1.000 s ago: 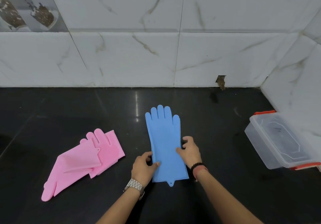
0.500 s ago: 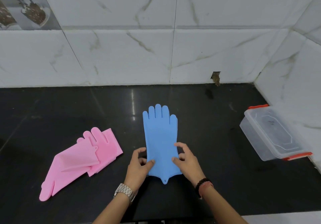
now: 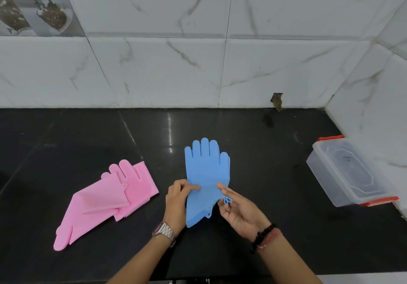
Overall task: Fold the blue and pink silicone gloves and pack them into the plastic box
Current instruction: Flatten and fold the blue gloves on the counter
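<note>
The blue silicone gloves lie stacked in the middle of the black counter, fingers pointing to the wall, with their cuff end lifted off the surface. My left hand pinches the cuff's left edge between thumb and fingers. On the right edge, my right hand pinches the cuff, palm up, with a small blue loop showing by its fingers. The pink gloves lie loosely overlapped to the left, untouched. At the right, by the side wall, stands the clear plastic box with red clips, its lid on.
The black counter runs to a marble-tiled back wall and a side wall on the right. A small hole shows in the back tile at counter level. My left wrist wears a metal watch, my right one a bead bracelet.
Both hands went from pressing the flat blue gloves to pinching the cuff and lifting it off the counter. The camera has shifted slightly.
</note>
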